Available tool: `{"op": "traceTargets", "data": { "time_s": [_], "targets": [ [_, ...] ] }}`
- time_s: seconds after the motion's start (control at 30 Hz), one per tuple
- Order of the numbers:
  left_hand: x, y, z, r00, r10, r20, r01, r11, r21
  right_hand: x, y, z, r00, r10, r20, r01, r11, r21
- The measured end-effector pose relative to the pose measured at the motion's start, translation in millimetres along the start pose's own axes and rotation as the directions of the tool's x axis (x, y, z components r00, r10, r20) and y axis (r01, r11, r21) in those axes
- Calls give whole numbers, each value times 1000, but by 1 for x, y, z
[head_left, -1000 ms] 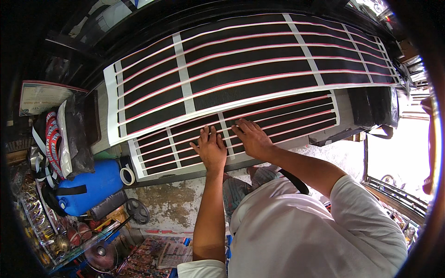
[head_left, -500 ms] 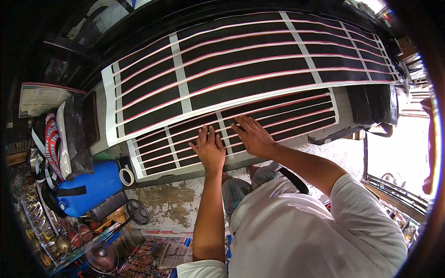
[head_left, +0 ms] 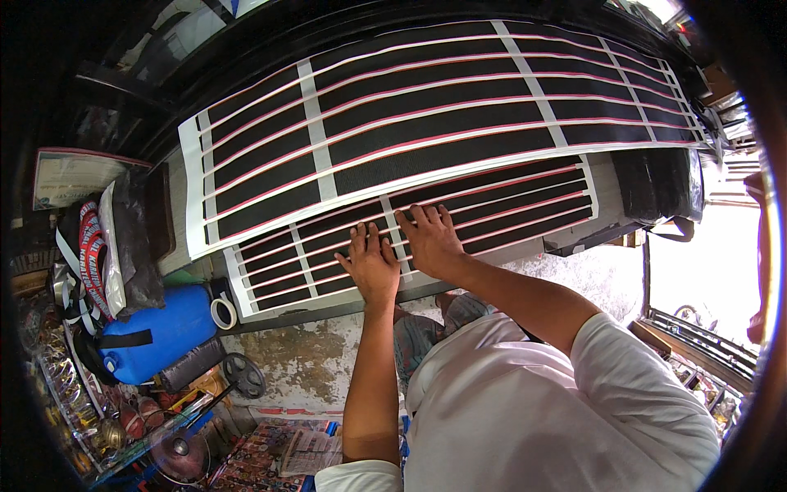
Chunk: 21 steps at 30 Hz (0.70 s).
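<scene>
A smaller sheet (head_left: 508,197) with black panels and white-and-red stripes lies on the grey table near me. My left hand (head_left: 375,266) rests flat on its middle, fingers apart and pointing away from me. Just to the right, my right hand (head_left: 433,242) lies on the same sheet, its fingers spread over a pale cross strip. Neither hand holds anything. Beyond them a larger sheet (head_left: 434,160) of the same black, white and red pattern stretches across the table and overlaps the smaller one's far edge.
Left of the table stand a blue plastic container (head_left: 168,328) and a roll of white tape (head_left: 223,313). A fan (head_left: 180,447) sits lower left. Something wrapped in black plastic (head_left: 660,189) is at the table's right end. A framed paper (head_left: 86,179) leans at the far left.
My right hand has slid a little to the left along the smaller sheet, closer to my left hand. My left hand stays in place.
</scene>
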<state>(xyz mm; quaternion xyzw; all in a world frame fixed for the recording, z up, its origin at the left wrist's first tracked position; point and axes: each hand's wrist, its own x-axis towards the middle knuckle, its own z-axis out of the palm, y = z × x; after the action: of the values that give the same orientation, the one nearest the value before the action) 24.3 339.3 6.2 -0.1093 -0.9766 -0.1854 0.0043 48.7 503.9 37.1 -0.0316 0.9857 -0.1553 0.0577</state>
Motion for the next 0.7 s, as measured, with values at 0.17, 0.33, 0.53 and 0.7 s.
{"op": "traceTargets", "data": {
  "time_s": [0.17,0.33,0.53,0.7],
  "targets": [
    [0,-5,3,1000,12,-10,-12,1000,-3,1,-1,1,998,18,65,-18,1000,0],
    [0,-3,4,998,47,-44,-46,998,33,-3,5,8,1000,-4,19,3,1000,28],
    [16,5,-2,984,144,-108,-161,973,-164,-8,9,-1,998,-48,34,47,998,32],
    [32,4,2,971,218,-93,-235,937,-259,-6,7,-3,999,-43,12,43,999,0]
  ]
}}
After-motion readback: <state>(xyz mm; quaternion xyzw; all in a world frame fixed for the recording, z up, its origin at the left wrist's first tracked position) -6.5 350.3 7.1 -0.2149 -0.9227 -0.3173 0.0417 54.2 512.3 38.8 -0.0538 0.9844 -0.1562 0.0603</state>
